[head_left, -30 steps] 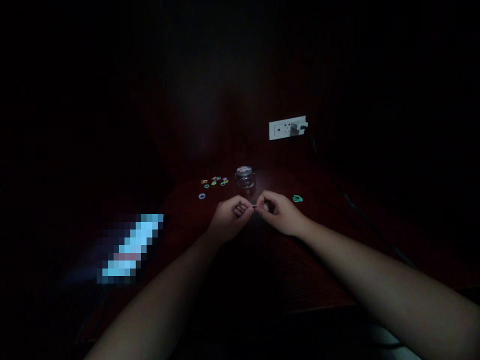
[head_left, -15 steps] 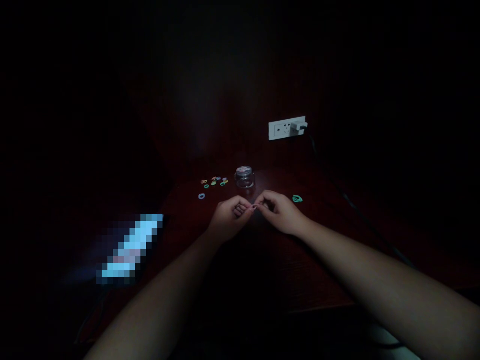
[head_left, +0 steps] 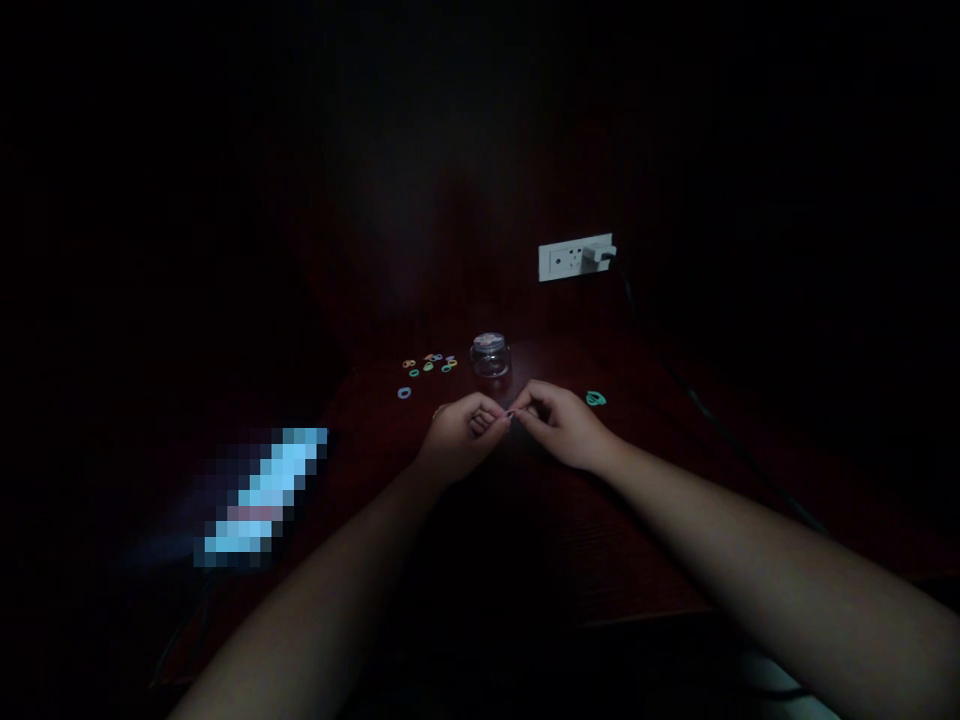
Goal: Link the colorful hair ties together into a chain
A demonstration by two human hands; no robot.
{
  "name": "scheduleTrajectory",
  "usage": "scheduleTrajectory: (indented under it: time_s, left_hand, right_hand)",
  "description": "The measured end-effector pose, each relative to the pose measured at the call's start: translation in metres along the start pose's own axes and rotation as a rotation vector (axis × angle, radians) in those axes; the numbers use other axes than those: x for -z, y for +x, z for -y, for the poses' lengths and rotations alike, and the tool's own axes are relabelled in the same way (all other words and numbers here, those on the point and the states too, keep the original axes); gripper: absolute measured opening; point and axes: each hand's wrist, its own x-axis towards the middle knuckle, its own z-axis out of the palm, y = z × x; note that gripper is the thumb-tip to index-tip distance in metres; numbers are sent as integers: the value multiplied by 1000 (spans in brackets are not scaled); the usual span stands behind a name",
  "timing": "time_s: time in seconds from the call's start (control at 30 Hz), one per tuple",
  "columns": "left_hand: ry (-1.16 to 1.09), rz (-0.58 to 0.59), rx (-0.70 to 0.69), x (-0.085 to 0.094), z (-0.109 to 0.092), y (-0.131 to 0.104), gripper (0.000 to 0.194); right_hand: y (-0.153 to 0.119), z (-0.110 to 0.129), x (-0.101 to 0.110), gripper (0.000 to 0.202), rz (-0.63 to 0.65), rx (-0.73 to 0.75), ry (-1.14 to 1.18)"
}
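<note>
My left hand point(head_left: 463, 438) and my right hand point(head_left: 561, 424) meet above the dark red table, thumb and fingertips pinched together on each. Between them they hold a small pinkish hair tie point(head_left: 511, 414), mostly covered by the fingertips. Just beyond the hands stands a clear glass jar point(head_left: 491, 360) with a patterned lid on top. Left of the jar lie several small coloured hair ties point(head_left: 428, 366), with a purple one point(head_left: 404, 393) set apart nearer me. A green hair tie bunch point(head_left: 595, 398) rests to the right of my right hand.
A lit, blurred-out screen point(head_left: 274, 490) lies at the left. On the back wall is a white socket panel point(head_left: 559, 262) with a charger point(head_left: 598, 256) plugged in. Its dark cable point(head_left: 697, 402) runs down the right side. The surroundings are very dark.
Almost nothing differs. Both hands keep their pinch on the hair tie in the same place, and the view has shifted very slightly.
</note>
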Motion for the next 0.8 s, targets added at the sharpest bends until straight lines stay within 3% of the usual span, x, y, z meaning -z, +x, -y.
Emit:
scheduleTrajectory:
  time_s: [0.8]
  left_hand:
    - [-31,9,17,0,0,0,21]
  right_hand:
    - [0,-1,0,7,40,8,20]
